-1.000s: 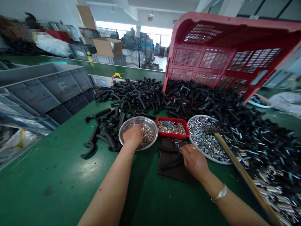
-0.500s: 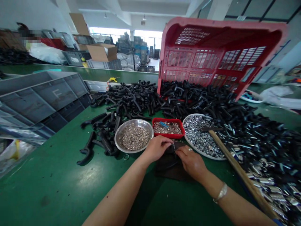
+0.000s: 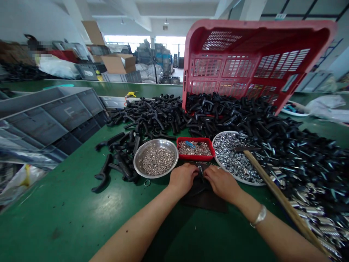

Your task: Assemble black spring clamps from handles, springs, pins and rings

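Green tabletop (image 3: 117,222), hands (image 3: 183,181) pinched — on black part (image 3: 198,186)

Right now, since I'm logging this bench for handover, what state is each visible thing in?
Left hand: fingers bent at the black part; grip unclear
Right hand: fingers closed on the black part
Metal bowl: open, holding small metal pieces
Red tray: open, holding metal pins
White round tray: open, filled with metal fittings
Hammer: lying, unheld
Red perforated crate: tipped on its side
Gray F-marked crate: open-topped
Cardboard box: open
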